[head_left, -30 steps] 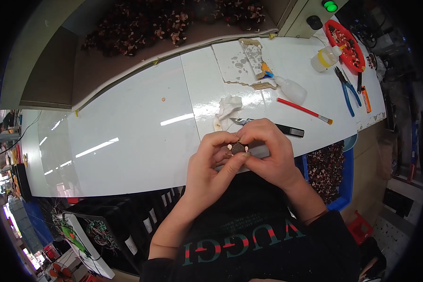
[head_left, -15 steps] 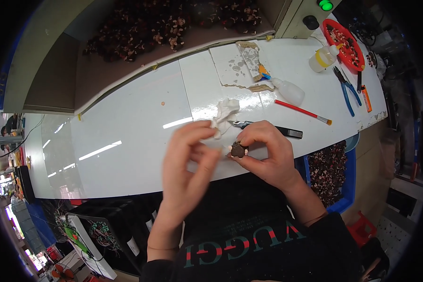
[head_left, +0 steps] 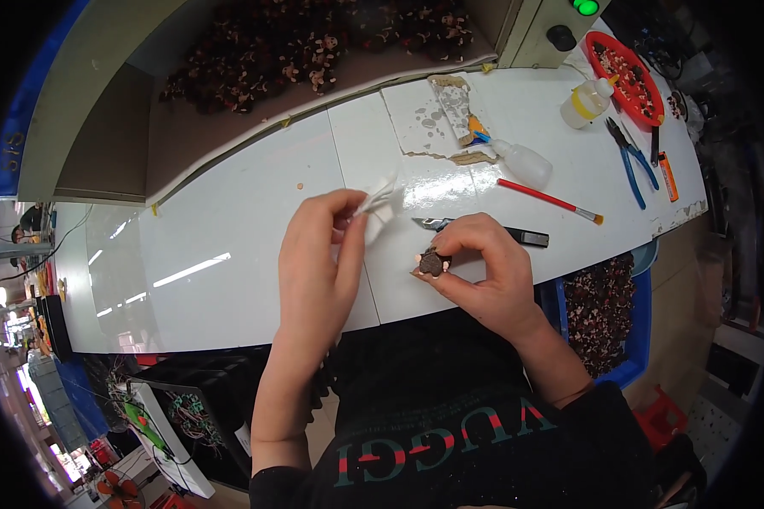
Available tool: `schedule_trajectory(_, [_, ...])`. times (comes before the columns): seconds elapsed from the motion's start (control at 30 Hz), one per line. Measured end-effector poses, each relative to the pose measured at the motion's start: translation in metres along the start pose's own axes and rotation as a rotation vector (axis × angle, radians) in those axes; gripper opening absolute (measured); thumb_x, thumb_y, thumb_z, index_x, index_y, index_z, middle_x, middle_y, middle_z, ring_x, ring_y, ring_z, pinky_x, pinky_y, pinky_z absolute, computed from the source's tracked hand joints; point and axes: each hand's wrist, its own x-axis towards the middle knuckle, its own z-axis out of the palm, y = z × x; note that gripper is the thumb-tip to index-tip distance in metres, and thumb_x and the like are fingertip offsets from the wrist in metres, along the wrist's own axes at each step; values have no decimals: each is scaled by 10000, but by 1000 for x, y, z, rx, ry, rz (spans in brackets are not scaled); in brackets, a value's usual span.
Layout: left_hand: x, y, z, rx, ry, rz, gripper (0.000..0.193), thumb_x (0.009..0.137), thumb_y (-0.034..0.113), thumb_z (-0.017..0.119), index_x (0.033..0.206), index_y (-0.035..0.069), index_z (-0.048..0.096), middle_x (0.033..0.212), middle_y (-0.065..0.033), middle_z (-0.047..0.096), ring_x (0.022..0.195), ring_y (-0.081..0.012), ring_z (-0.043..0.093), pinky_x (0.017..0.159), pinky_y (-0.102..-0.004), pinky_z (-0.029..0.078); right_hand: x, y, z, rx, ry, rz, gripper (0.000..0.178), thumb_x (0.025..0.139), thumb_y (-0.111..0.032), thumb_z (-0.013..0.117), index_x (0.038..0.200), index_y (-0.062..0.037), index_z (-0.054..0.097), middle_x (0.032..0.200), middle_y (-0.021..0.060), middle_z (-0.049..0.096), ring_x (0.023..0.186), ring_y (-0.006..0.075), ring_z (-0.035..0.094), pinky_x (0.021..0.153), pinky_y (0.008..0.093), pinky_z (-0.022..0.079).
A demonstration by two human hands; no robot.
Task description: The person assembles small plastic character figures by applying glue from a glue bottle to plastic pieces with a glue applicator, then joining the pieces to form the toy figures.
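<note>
White tissue [head_left: 379, 224] sat pinched in left hand [head_left: 316, 263], clear of brown figurine [head_left: 434, 263] gripped by right hand [head_left: 494, 273]; pink bits [head_left: 446, 266] already on.

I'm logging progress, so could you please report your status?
Left hand gripping white wipe. Right hand pinching small brown figure. Craft knife close by, blade exposed.

We note a long white tabletop [head_left: 246, 216], glossy and smooth, throwing back light in bright streaks. Small dark-brown figurine [head_left: 435, 262]: matt, slightly bumpy. Crumpled white sheet [head_left: 380, 224]: soft and matt; paper or cloth, we cannot tell. Slim black-handled knife [head_left: 531, 237]: shiny metal blade, plastic-looking handle. Translucent blue-tipped squeeze bottle [head_left: 526, 166]: smooth plastic. Rounded red tray [head_left: 654, 116]: plastic-looking, smooth rim.
</note>
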Motion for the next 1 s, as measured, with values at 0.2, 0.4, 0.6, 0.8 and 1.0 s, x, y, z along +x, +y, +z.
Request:
schedule_trajectory(0.2, [-17, 27, -4, 36, -207, 248, 224, 790, -13, 634, 1009, 16, 598, 917, -100, 583, 809, -258, 569, 701, -332, 471, -1, 1, 0, -46, 15, -53, 309, 655, 52, 715, 912, -27, 564, 857, 69, 581, 764, 200, 592, 654, 285, 498])
schedule_trajectory(0.4, [-20, 22, -12, 355, -225, 502, 369, 683, 33, 646, 1050, 52, 615, 946, -60, 545, 833, -229, 560, 704, -334, 452, -1, 2, -1, -91, -20, -127, 315, 656, 59, 699, 927, -27, 565, 866, 70, 584, 773, 203, 584, 668, 287, 491])
schedule_trajectory(0.6, [-11, 12, -33, 476, -223, 645, 378, 667, 66, 648, 1044, 100, 639, 924, -31, 539, 841, -182, 556, 714, -308, 437, -1, 0, 2, -69, -21, -89, 306, 667, 53, 707, 926, -26, 566, 867, 74, 584, 777, 202, 585, 667, 283, 492])
schedule_trajectory(0.8, [-6, 9, -26, 433, -207, 638, 327, 674, 88, 640, 998, 130, 653, 905, -18, 550, 852, -178, 560, 726, -312, 434, -3, 1, 4, -58, -6, -68, 300, 678, 43, 723, 925, -27, 568, 875, 82, 582, 774, 201, 593, 658, 281, 503])
schedule_trajectory(1.0, [13, -16, -40, 626, -236, 427, 382, 709, -39, 615, 1059, 111, 642, 999, -75, 575, 949, -249, 559, 795, -333, 449, 1, -1, -1, -19, -19, -16, 324, 676, 34, 771, 910, -23, 555, 903, 99, 594, 795, 169, 607, 685, 256, 506])
